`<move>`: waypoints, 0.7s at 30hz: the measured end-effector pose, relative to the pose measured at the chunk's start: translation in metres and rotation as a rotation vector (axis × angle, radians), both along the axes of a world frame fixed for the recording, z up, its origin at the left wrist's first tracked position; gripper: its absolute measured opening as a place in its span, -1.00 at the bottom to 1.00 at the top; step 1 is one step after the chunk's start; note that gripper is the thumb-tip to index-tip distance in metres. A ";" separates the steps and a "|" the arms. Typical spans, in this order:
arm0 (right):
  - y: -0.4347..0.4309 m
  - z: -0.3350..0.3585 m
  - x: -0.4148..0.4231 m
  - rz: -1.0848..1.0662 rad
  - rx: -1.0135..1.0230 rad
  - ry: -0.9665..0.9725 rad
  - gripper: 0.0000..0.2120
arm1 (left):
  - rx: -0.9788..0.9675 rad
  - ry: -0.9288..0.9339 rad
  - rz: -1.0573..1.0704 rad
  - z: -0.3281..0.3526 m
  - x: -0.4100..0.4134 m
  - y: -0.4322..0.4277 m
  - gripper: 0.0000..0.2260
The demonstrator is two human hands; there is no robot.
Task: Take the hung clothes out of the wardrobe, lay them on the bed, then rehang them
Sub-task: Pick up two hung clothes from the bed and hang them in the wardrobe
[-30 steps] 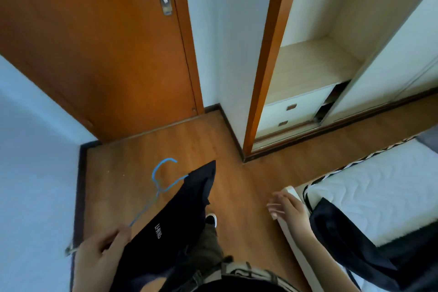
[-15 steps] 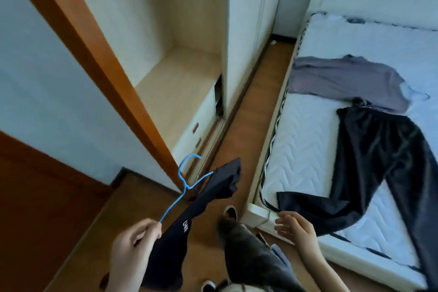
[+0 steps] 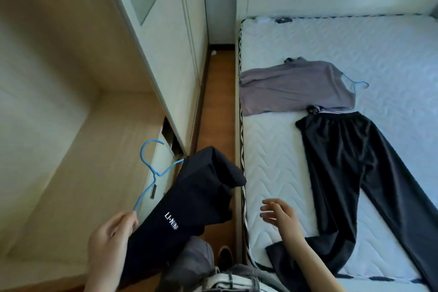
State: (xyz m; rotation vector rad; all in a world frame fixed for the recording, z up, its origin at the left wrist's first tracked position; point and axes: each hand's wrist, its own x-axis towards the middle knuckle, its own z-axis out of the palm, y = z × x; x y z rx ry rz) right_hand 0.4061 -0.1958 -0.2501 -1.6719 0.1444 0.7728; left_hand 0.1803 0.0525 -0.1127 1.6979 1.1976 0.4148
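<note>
My left hand [image 3: 110, 242] grips one arm of a blue wire hanger [image 3: 151, 168] at the lower left. A dark navy garment [image 3: 187, 206] with white lettering is draped over that hanger. The hanger's hook points up in front of the open wardrobe [image 3: 78, 130]. My right hand [image 3: 280, 217] hovers over the near edge of the bed [image 3: 279, 161], fingers relaxed, holding nothing. On the mattress lie a grey-purple top [image 3: 296, 85] on another blue hanger [image 3: 359, 83] and black trousers [image 3: 350, 168].
The wardrobe's sliding door [image 3: 170, 38] stands between the open compartment and the bed. A narrow strip of wooden floor [image 3: 218, 102] runs between them. Drawers [image 3: 156, 173] sit below the wardrobe shelf. My legs and a shoe [image 3: 224, 258] show at the bottom.
The view has swung right from the room door and floor to the wardrobe interior and bed. My left hand keeps the hanger with the navy garment; my right hand has moved over the mattress edge.
</note>
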 end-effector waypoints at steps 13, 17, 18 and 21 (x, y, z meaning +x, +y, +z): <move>0.169 -0.021 0.195 -0.174 -0.015 -0.015 -0.74 | -0.078 -0.099 -0.038 -0.051 0.247 0.196 -0.85; 0.207 -0.013 0.252 -0.305 -0.018 -0.004 -0.73 | -0.058 -0.095 -0.212 -0.041 0.346 0.252 -0.83; 0.215 -0.013 0.265 -0.321 -0.021 -0.004 -0.73 | -0.054 -0.104 -0.236 -0.036 0.370 0.264 -0.83; 0.235 -0.014 0.301 -0.385 -0.036 -0.003 -0.73 | -0.058 -0.122 -0.287 -0.027 0.441 0.292 -0.81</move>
